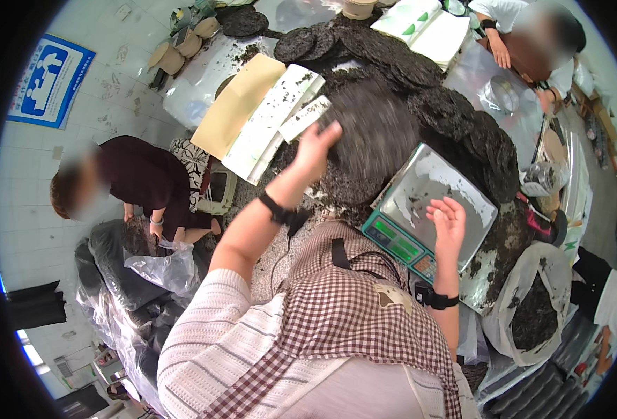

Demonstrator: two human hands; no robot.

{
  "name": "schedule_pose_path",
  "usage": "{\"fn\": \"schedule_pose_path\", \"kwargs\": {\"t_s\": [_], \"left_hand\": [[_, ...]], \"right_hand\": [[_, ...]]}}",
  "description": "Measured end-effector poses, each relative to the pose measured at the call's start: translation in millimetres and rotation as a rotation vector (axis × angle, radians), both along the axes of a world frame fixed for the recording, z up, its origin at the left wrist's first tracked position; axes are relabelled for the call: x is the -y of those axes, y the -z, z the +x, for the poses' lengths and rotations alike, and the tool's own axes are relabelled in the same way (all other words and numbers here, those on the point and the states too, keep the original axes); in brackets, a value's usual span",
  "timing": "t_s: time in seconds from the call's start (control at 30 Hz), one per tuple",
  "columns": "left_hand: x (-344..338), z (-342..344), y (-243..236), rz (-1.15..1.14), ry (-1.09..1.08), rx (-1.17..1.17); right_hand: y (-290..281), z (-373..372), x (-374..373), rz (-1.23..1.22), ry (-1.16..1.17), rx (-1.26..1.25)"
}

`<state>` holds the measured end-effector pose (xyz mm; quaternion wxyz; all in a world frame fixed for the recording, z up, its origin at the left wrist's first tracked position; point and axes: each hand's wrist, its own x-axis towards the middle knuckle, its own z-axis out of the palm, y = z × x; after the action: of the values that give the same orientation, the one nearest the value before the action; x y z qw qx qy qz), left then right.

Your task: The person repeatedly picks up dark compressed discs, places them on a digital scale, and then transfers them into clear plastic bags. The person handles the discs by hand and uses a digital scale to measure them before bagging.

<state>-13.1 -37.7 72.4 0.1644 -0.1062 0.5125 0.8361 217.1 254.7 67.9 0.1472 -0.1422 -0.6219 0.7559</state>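
A dark round cake of what looks like dried seaweed, smeared by motion, hangs over the heap in front of me. My left hand grips it at its left edge, thumb on top; its other fingers are mostly hidden. To the right, my right hand is raised over the steel pan of a green digital scale, fingers loosely bent and apart, nothing in them. Only dark crumbs lie on the pan. Beside my left hand are white printed packaging sheets and a small white strip, sprinkled with crumbs.
More stacked seaweed cakes curve around the far and right sides. A tan sheet lies at the left. An open plastic bag of dark flakes stands at the right. One person bends over plastic bags at left; others work at right.
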Motion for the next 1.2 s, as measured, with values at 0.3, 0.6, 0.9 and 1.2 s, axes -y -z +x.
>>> {"fn": "schedule_pose_path", "kwargs": {"t_s": [0.3,0.6,0.9,1.2], "left_hand": [[54.3,-298.8,12.2,-0.291,-0.097,0.047],[52.1,-82.4,145.0,-1.096,0.564,-0.473],[39.9,-5.4,193.5,-1.229,0.438,-0.378],[-3.8,-166.9,147.8,-1.332,0.421,-0.879]], "right_hand": [[3.8,-27.4,39.7,0.217,0.111,0.189],[47.6,50.5,44.3,0.908,0.494,0.524],[76.7,-60.9,178.5,0.545,-0.313,0.431],[94.9,-108.1,180.2,0.928,-0.444,0.551]]}}
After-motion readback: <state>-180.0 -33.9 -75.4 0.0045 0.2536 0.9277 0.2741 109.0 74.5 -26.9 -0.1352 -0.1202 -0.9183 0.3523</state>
